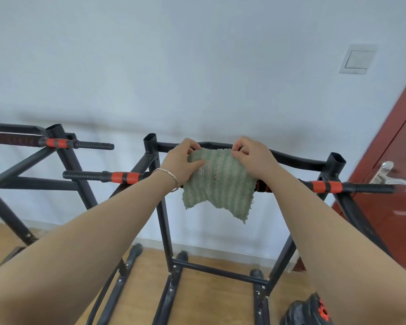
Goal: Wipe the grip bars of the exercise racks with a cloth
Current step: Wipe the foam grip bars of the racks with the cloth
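1. Holding the cloth (218, 184) up by its top edge: both hands are at the curved top bar (295, 160) of the near rack (161, 207).
2. Left hand (182, 164): thumb on the near face, fingers curled over the top edge, pinching the cloth. There is a bracelet (171, 179) on that wrist.
3. Right hand (253, 160): same pinch on the other top corner, fingers bent over the edge.
4. The cloth is fluffy with green and pale stripes. It hangs spread between the hands, lower edge loose and uneven. Cannot tell if it touches the top bar or only hangs in front of it.
5. Blocking: cloth and wrists hide the middle of the lower cross member. A bit of orange shows just right of the cloth.
6. Left grip bar (99, 177): ribbed black with orange bands, sticking out left from the upright, uncovered.
7. Right grip bar (361, 187): orange bands, smooth black end. It points toward the door (396, 207), and its tip sits just under the door handle (389, 178) in view.
8. Second rack (63, 148) is to the left. Its own grip bar (92, 144) points right, apart from the near rack.
9. Surroundings: pale wall (150, 66) behind, wall plate (356, 59) upper right, wooden floor (209, 296) below.
10. A dark object (307, 310) with a red spot lies bottom right beside the rack foot. Cannot tell what it is.
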`<control>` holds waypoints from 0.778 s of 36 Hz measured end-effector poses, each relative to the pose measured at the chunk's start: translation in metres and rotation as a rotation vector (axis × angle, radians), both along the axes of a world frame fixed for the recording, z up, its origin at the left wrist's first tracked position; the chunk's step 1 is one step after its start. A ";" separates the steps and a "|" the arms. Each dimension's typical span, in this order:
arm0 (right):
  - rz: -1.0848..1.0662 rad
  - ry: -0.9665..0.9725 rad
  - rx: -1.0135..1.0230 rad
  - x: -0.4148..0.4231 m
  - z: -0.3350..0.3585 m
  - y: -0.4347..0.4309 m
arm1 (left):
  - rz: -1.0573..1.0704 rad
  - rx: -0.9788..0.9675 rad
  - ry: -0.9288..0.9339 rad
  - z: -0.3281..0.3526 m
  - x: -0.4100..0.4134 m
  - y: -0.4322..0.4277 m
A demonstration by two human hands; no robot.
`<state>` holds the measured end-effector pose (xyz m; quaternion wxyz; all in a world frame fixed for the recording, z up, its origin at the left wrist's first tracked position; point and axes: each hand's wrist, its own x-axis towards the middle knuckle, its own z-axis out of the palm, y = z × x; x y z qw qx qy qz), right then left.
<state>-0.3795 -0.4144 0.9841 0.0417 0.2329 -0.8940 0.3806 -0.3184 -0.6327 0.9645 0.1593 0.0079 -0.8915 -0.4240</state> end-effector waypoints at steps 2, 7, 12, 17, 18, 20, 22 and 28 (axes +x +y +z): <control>-0.008 -0.037 0.039 -0.011 -0.005 0.001 | 0.168 -0.293 0.104 -0.007 -0.012 0.004; -0.133 -0.038 0.325 -0.026 -0.023 0.013 | 0.047 -0.916 0.538 -0.048 -0.025 0.044; -0.304 -0.069 0.555 -0.022 -0.041 0.027 | -0.129 -1.073 0.263 -0.059 -0.023 0.075; -0.223 0.071 0.727 -0.013 -0.047 0.034 | -0.018 -1.144 0.129 -0.058 -0.030 0.079; -0.222 0.135 0.739 -0.010 -0.049 0.035 | -0.001 -1.148 0.115 -0.057 -0.030 0.080; -0.230 0.226 0.735 -0.006 -0.055 0.035 | 0.021 -1.168 0.072 -0.052 -0.030 0.081; -0.246 0.342 0.804 -0.007 -0.062 0.037 | -0.036 -1.217 0.035 -0.047 -0.030 0.082; -0.391 0.579 0.618 0.003 -0.085 0.041 | -0.007 -1.030 -0.168 -0.031 -0.041 0.074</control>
